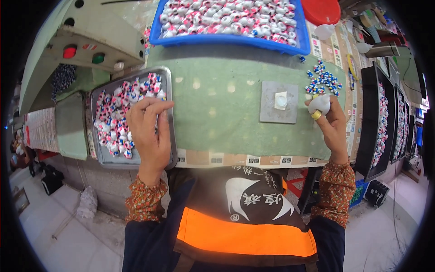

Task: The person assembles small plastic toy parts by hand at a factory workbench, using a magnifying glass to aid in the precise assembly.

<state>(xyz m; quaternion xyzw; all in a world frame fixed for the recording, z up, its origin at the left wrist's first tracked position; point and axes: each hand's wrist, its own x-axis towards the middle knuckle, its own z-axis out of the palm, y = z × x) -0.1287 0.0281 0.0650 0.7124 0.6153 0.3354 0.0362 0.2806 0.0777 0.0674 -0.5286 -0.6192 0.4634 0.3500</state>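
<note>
My right hand [334, 129] is closed around a small white bulb-shaped bottle [320, 104], with yellow covers on the fingertips that grip it. It is held over the green mat, just short of a scatter of tiny blue, white and red pieces [322, 78]. Left of it, a square grey plate [268, 113] lies on the mat, bearing a small pale pad with a round clear spot. My left hand [148, 127] hovers at the right side of a metal tray [171, 86] full of small pink-and-white figures [115, 113]. Its fingers are slightly bent and apart, with nothing visible between them.
A blue bin [226, 41] heaped with white-and-pink pieces stands at the back, beside a red round lid [321, 11]. At left rises a metal machine housing [99, 41] with red and green buttons. Black trays [368, 131] of figures line the right.
</note>
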